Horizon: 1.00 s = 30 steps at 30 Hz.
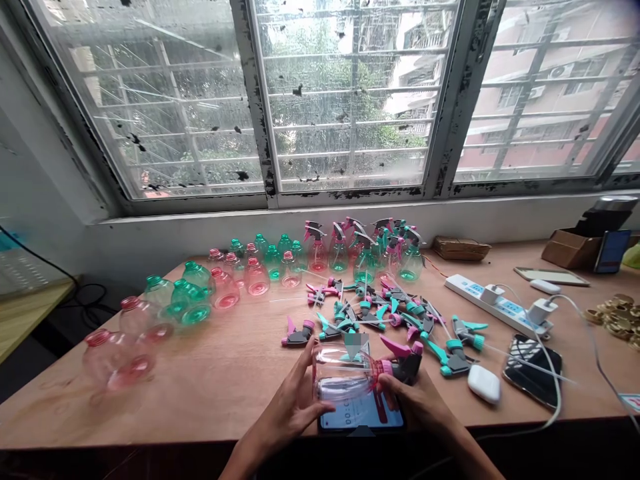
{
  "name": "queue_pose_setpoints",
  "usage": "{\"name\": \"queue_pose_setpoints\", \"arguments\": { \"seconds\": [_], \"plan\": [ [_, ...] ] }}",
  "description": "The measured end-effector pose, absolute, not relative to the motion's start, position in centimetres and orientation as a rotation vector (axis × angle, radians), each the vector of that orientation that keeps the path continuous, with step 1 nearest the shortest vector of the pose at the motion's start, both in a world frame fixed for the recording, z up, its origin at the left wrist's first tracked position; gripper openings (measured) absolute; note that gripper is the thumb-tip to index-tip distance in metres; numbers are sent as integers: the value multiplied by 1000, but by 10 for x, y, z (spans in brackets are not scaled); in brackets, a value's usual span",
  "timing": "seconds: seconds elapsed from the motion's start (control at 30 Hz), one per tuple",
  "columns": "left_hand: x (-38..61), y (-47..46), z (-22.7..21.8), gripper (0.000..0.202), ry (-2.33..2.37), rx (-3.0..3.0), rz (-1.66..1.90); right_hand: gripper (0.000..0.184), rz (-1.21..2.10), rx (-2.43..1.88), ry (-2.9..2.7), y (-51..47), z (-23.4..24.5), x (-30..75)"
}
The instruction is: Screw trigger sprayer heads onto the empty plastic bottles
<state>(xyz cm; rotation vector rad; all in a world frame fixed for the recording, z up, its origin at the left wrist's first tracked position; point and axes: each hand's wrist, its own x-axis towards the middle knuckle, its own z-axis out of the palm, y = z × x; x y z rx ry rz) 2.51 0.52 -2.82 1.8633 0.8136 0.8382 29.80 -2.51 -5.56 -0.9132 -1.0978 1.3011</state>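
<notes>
A clear pink spray bottle (pixel 336 373) lies sideways between my hands above the table's front edge. My left hand (pixel 299 395) is wrapped round the base end of its body. At the neck, my right hand (pixel 411 393) grips the pink collar of the black-and-pink spray head (pixel 406 360), which sits on the bottle's mouth. Beneath the bottle, a phone (pixel 360 417) with a lit screen lies partly covered. Just beyond my hands spreads a pile of loose spray heads (pixel 365 310) in pink, teal and grey, several with straws.
Open pink and green bottles (pixel 193 303) stand along the left and back of the wooden table (pixel 220 380). Bottles with spray heads (pixel 365 260) stand near the windowsill. To the right are a power strip (pixel 493 303), a white earbud case (pixel 484 384), a dark phone (pixel 533 370) and cables.
</notes>
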Motion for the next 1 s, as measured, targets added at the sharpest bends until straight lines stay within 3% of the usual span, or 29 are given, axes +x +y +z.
{"name": "queue_pose_setpoints", "arguments": {
  "seconds": [0.1, 0.33, 0.5, 0.77, 0.93, 1.0],
  "plan": [
    [24, 4, -23, 108, 852, 1891, 801, 38, 1311, -908, -1086, -25, -56, 297],
    [24, 4, -28, 87, 836, 1919, 872, 33, 1300, -917, -1142, -24, -58, 299],
    [24, 4, -23, 111, 804, 1876, 820, 35, 1317, -908, -1105, -24, -60, 300],
    [22, 6, -31, 84, 824, 1907, 851, 33, 1276, -933, -1166, -24, -54, 299],
    [23, 6, -26, 109, 833, 1894, 813, 34, 1306, -941, -1150, -25, -53, 299],
    [24, 5, -22, 108, 840, 1892, 800, 34, 1312, -930, -1158, -25, -52, 299]
  ]
}}
